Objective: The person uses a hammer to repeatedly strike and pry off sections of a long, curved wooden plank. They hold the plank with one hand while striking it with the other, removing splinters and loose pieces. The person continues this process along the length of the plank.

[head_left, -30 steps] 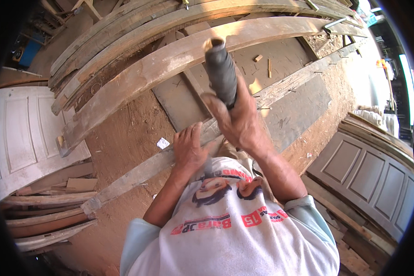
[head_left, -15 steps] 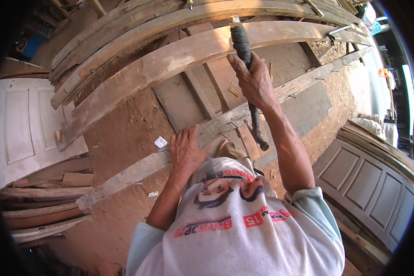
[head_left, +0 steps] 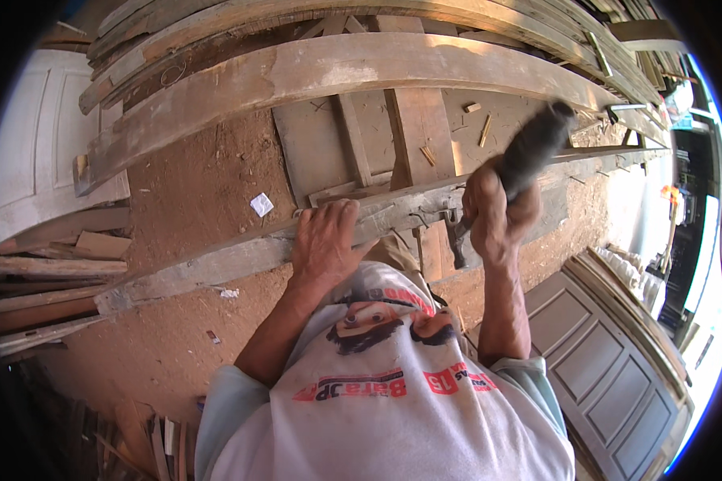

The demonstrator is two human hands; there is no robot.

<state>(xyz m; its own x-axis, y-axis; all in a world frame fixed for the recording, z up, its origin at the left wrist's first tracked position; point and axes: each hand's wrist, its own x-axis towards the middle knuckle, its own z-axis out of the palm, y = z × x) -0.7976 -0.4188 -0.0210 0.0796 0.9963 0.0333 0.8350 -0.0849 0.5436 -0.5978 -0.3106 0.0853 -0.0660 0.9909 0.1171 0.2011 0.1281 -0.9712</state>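
A weathered grey beam [head_left: 192, 276] runs across in front of my body, with bent nails [head_left: 419, 219] sticking out of it. Flat on its upper edge rests my left hand [head_left: 327, 244], fingers stretched out and holding nothing. My right hand [head_left: 497, 216] is closed round a hammer [head_left: 537, 144] with a thick black-wrapped grip, blurred by motion. The grip's end points up and right. The dark hammer head is low beside the beam, close to the nails and partly behind my hand; whether it touches a nail I cannot tell.
Beyond lies a long curved plank [head_left: 297, 68], with stacked boards behind it. Panelled doors stand at left [head_left: 36, 144] and lower right [head_left: 602, 365]. Wood offcuts [head_left: 56, 272] are piled at left. White scraps [head_left: 261, 204] lie on the dirt floor; more nails protrude along the beam's right part.
My right hand has moved down and right, and the hammer's grip has tilted right, its head now close to the beam's nails. My left hand stays on the beam. The view has shifted.
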